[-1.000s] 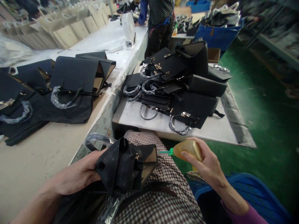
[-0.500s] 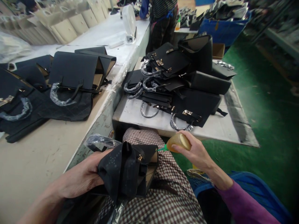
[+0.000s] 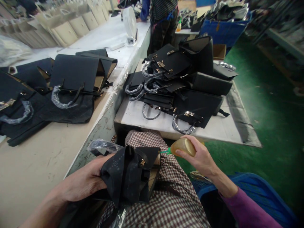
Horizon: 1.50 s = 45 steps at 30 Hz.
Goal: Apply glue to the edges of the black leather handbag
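On my lap lies a black handbag (image 3: 128, 177), its flap folded and gold hardware showing, with one plastic-wrapped handle (image 3: 103, 146) at the upper left. My left hand (image 3: 89, 179) grips the bag from the left; its fingertips are hidden behind the black material. Wrapped round a squeeze bottle (image 3: 181, 148) of amber liquid is my right hand (image 3: 198, 155). The bottle is tilted on its side, and its thin green nozzle points left, with the tip at the bag's upper right edge, by the tan lining. Whether liquid comes out I cannot tell.
Several black handbags (image 3: 73, 72) rest on the left bench, and more are piled on the low table (image 3: 133, 117) ahead. A blue basket (image 3: 256, 186) stands on the floor at my right. Farther off are a white fan (image 3: 129, 22), cream bags (image 3: 68, 31) and a standing person (image 3: 163, 25).
The bottle has turned slightly, its nozzle now more level and its tip still at the bag's edge. My left hand and the bag have barely moved.
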### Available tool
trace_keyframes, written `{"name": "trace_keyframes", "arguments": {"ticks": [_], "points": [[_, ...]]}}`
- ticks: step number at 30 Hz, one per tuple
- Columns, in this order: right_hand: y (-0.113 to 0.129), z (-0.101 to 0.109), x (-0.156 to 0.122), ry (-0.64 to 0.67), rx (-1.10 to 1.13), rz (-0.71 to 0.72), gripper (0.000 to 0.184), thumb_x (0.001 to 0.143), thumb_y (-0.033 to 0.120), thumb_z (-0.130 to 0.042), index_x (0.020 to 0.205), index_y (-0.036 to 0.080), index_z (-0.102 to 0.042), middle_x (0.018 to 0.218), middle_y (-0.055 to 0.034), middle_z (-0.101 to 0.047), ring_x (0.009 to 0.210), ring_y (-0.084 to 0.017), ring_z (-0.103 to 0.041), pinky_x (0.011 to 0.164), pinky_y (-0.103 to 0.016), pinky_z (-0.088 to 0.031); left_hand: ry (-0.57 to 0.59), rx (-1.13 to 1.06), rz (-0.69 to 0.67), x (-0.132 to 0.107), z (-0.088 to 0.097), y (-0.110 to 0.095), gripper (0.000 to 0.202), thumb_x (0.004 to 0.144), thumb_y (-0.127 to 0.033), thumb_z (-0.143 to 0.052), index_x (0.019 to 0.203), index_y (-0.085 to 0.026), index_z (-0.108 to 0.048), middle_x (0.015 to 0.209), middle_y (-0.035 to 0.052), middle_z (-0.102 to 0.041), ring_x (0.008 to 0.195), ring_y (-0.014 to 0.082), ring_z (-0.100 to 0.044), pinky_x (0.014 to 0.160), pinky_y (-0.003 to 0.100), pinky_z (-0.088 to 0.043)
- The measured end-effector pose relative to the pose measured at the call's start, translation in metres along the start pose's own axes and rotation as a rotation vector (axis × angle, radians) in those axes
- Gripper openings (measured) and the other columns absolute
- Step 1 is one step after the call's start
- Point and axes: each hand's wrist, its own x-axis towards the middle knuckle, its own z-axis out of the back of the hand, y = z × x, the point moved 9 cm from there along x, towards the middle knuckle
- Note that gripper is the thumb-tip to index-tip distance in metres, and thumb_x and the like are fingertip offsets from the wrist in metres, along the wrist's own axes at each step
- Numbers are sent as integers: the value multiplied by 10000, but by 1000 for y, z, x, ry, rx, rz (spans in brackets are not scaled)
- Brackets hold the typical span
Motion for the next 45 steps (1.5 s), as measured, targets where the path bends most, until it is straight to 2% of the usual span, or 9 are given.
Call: {"name": "trace_keyframes", "arguments": {"ticks": [4, 8, 12, 17, 19, 25, 32, 40, 45], "points": [[0, -4, -5, 12, 13, -6, 462, 825, 495, -756, 1162, 218, -603, 1115, -112, -712, 1009, -338, -683, 933, -526, -553, 19, -25, -4, -5, -4, 4, 471, 939, -384, -714, 1375, -527, -604, 1262, -45, -710, 1038, 232, -671, 901, 287, -564], [0, -7, -12, 120, 73, -73, 424, 824, 474, -751, 1139, 215, -635, 962, -53, -749, 831, -286, -721, 789, -441, -599, 31, -56, 46, -9, -8, 5, 332, 977, -343, -664, 1306, -382, -687, 1194, 16, -723, 1003, 236, -691, 907, 298, -565], [-7, 1, -20, 86, 104, -176, 434, 820, 513, -748, 1122, 217, -647, 933, -42, -732, 817, -283, -711, 721, -409, -602, 57, -24, 102, -19, -19, 7, 276, 946, -283, -704, 1209, -359, -734, 1107, 16, -738, 939, 208, -683, 924, 281, -547], [-16, 10, -38, 27, 155, -321, 500, 897, 608, -658, 1185, 203, -596, 845, -27, -667, 541, -199, -608, 408, -308, -496, 61, -4, 140, -34, -32, 15, 195, 948, -316, -680, 1121, -275, -759, 1065, 48, -747, 907, 236, -664, 909, 317, -560], [-12, 10, -42, 35, 152, -314, 508, 889, 604, -667, 1194, 205, -596, 887, -39, -676, 606, -216, -640, 434, -311, -511, 67, 7, 153, -38, -36, 17, 210, 940, -322, -682, 1130, -270, -755, 1050, 47, -751, 927, 243, -663, 924, 321, -559], [6, -4, -39, 99, 81, -184, 482, 812, 509, -747, 1167, 206, -631, 1013, -59, -720, 903, -289, -690, 829, -427, -560, 68, 40, 170, -41, -41, 15, 157, 932, -268, -670, 1048, -230, -768, 949, 26, -754, 890, 223, -672, 930, 296, -561], [16, -4, -37, 73, 22, -151, 457, 822, 499, -726, 1148, 194, -629, 1022, -72, -699, 892, -287, -659, 847, -430, -513, 124, 59, 179, -39, -49, 14, 132, 938, -168, -633, 1006, -181, -745, 977, 42, -755, 916, 214, -694, 892, 272, -571], [3, -5, -39, 53, 57, -297, 511, 798, 562, -730, 1127, 185, -629, 957, -65, -698, 864, -291, -646, 795, -420, -495, 107, 78, 187, -40, -47, 15, 149, 900, -127, -662, 1002, -186, -754, 999, 42, -775, 925, 213, -710, 917, 277, -571], [-11, -15, -46, 148, 183, -435, 470, 820, 557, -733, 1104, 193, -643, 766, -11, -667, 620, -210, -593, 534, -325, -444, 111, 39, 198, -38, -48, 15, 236, 903, -121, -649, 1093, -198, -766, 1050, 57, -783, 951, 227, -724, 936, 299, -580]]}}
